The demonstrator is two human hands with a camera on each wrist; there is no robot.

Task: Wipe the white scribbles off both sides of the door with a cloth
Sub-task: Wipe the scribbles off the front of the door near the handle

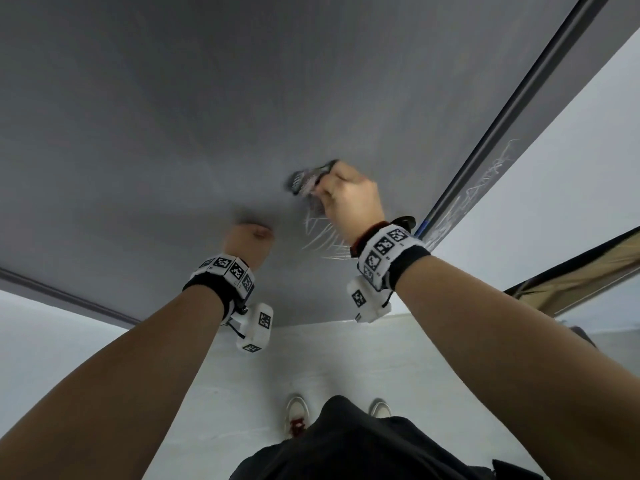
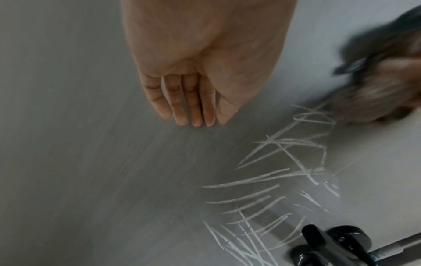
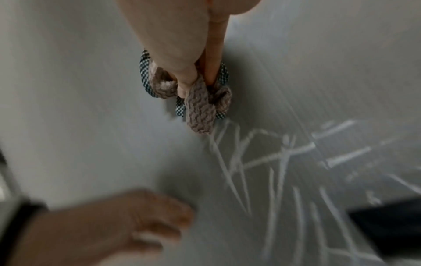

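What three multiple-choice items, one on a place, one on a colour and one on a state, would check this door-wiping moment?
1. Where do the remaining white scribbles lie relative to the cloth?
A. Right beside it, toward the door handle
B. Near the top edge of the door
C. On the floor

2. What colour is the door face being wiped?
A. Red
B. Grey
C. Yellow

3. What is the left hand doing?
A. Gripping the cloth
B. Turning the handle
C. Holding nothing, fingertips at the door face

Key:
1 A: in the right wrist view the chalk lines begin at the cloth's edge and run toward the dark handle.
2 B: all three views show a plain grey panel.
3 C: the left wrist view shows straight fingers with nothing in them, while the right hand grips the cloth.
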